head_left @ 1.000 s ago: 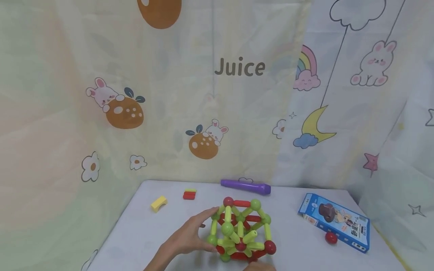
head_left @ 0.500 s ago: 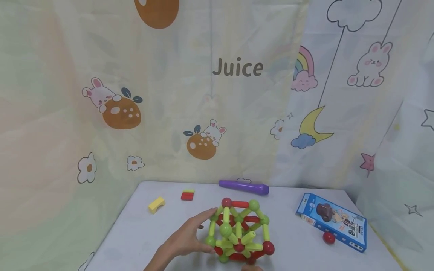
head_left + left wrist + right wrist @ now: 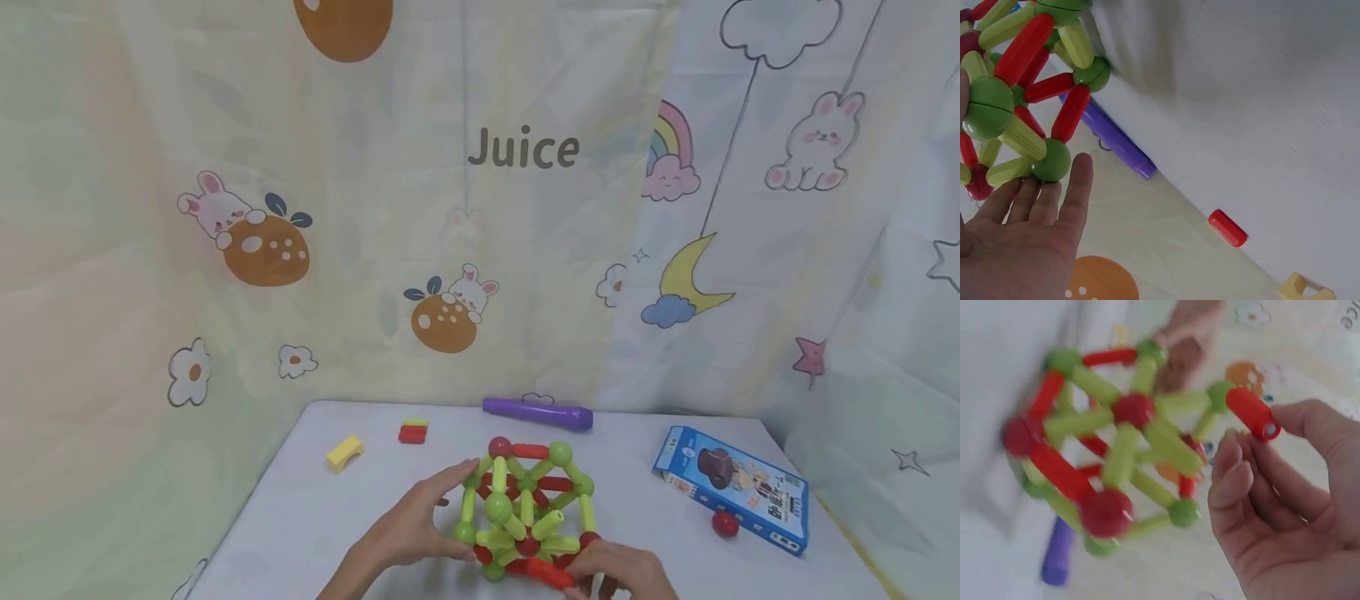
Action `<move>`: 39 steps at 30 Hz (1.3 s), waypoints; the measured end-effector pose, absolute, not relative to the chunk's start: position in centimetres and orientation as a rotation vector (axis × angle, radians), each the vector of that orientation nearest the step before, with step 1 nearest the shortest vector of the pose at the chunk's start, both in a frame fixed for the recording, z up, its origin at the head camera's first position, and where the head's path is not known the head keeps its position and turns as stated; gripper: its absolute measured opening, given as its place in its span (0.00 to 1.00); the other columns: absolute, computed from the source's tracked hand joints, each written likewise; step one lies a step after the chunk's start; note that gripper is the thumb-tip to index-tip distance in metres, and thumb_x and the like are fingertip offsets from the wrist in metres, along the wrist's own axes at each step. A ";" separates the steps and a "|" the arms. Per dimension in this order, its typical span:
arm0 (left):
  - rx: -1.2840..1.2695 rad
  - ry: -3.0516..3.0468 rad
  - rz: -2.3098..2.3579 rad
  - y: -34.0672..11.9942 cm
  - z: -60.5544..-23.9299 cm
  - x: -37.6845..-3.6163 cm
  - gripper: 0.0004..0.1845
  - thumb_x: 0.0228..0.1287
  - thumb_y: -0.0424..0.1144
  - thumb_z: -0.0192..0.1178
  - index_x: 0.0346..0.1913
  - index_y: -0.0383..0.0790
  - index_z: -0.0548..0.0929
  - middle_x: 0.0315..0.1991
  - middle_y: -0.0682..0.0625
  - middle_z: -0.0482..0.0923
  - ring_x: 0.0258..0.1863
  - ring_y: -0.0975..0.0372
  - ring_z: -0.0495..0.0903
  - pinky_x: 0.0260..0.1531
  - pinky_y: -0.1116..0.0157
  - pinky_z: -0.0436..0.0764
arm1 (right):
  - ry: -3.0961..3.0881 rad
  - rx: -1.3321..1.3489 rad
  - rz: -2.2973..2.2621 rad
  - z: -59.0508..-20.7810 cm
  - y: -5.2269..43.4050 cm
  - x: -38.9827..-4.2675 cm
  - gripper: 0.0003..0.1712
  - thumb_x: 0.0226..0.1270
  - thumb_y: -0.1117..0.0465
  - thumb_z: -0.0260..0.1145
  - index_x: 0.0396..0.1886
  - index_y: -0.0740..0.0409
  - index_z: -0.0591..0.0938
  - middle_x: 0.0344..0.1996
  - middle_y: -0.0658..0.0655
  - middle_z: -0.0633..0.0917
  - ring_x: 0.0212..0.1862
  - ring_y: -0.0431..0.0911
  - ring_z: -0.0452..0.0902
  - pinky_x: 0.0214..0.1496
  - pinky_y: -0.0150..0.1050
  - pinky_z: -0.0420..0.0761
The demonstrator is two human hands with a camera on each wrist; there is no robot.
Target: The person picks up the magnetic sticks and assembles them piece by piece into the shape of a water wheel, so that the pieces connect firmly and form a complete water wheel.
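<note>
A ball-and-stick structure point(image 3: 527, 545) of red and green balls joined by red and yellow-green sticks stands on the white table. My left hand point(image 3: 408, 527) holds its left side, thumb low and index finger high; in the left wrist view the fingertips point(image 3: 1044, 201) touch a green ball point(image 3: 1051, 160). At the front right, my right hand point(image 3: 628, 568) pinches a loose red stick point(image 3: 551, 575) between thumb and index finger. A round silvery end of that red stick point(image 3: 1252, 414) shows in the right wrist view, where the structure point(image 3: 1133, 411) is beside it.
Toward the back left lie a yellow arch block point(image 3: 345, 454) and several short sticks point(image 3: 412, 434). A purple tube with a flared end point(image 3: 537, 414) lies at the back edge. On the right are a blue box point(image 3: 757, 492) and a loose red ball point(image 3: 725, 523). A printed curtain point(image 3: 360, 358) hangs behind.
My right hand, mostly below the head view earlier, has come up at the structure's front right with a red stick. The left hand keeps its hold; the whole head view has shifted slightly.
</note>
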State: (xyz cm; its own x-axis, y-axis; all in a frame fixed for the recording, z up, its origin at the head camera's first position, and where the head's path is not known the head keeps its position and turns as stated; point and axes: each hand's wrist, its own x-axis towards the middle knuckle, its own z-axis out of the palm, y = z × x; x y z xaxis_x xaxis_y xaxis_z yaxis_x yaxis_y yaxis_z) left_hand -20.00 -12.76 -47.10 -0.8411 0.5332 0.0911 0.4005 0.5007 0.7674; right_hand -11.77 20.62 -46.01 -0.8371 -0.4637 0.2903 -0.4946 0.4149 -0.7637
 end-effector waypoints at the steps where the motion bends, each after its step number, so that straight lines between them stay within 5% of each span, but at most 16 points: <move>1: 0.818 2.587 1.257 -12.8 -47.1 -20.0 0.59 0.53 0.48 0.86 0.86 0.52 0.61 0.84 0.51 0.62 0.80 0.49 0.66 0.65 0.52 0.82 | -2.616 0.780 1.388 -45.0 20.9 -11.8 0.06 0.70 0.64 0.77 0.43 0.60 0.91 0.33 0.41 0.86 0.32 0.33 0.79 0.31 0.31 0.82; 8: 0.828 2.581 1.273 -12.9 -47.1 -20.1 0.59 0.53 0.47 0.86 0.85 0.52 0.62 0.84 0.50 0.62 0.81 0.48 0.65 0.65 0.50 0.81 | -2.594 0.152 1.116 -42.3 20.2 -13.7 0.10 0.60 0.66 0.84 0.39 0.52 0.92 0.31 0.41 0.87 0.31 0.35 0.79 0.35 0.29 0.85; 17: 0.785 2.559 1.271 -12.7 -47.3 -20.2 0.59 0.54 0.48 0.86 0.86 0.54 0.62 0.85 0.50 0.61 0.81 0.48 0.65 0.66 0.50 0.81 | -2.533 0.125 1.135 -44.0 20.0 -16.0 0.09 0.61 0.69 0.82 0.40 0.59 0.92 0.30 0.46 0.87 0.33 0.37 0.80 0.38 0.30 0.86; 39: 0.778 2.549 1.276 -12.8 -47.1 -20.2 0.58 0.55 0.47 0.85 0.86 0.53 0.62 0.85 0.49 0.61 0.81 0.48 0.65 0.66 0.48 0.81 | -2.374 0.206 1.089 -44.7 18.6 -15.6 0.13 0.54 0.68 0.87 0.38 0.55 0.92 0.30 0.43 0.87 0.32 0.34 0.80 0.35 0.29 0.85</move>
State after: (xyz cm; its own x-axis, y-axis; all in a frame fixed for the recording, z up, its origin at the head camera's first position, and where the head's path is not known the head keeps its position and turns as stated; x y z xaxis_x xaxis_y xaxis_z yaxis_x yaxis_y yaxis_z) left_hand -20.19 -12.76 -47.15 -0.8451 0.5306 0.0649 0.3700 0.4930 0.7875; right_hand -15.61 18.60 -44.71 -0.8555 0.0743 0.5125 -0.3399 0.6661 -0.6639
